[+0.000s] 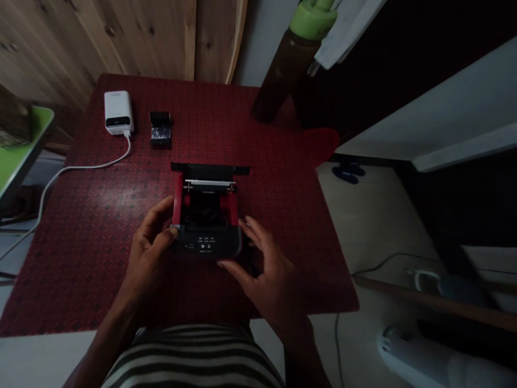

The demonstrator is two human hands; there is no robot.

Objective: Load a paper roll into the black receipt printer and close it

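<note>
A small red-and-black label printer (pixel 208 241) sits on the red patterned tablecloth, its black cover (pixel 210 170) swung up at the far side. Inside the opened bay I see a metal bar and dark parts; details are too dim to make out. My left hand (pixel 151 242) grips the printer's left side, thumb on the near left corner of its top. At the right side my right hand (pixel 264 264) curls around the near corner, thumb along the front edge. Farther back lies a black ribbon roll (pixel 160 129) with a shiny stretch of film between two dark spools.
A white power bank (pixel 118 112) with a white cable (pixel 92 166) stands at the back left. A tall dark bottle with a green lid (pixel 313 21) rises at the back right. The red table (pixel 299 226) ends near a wooden wall (pixel 153 40); dark slippers (pixel 345 173) lie on the floor.
</note>
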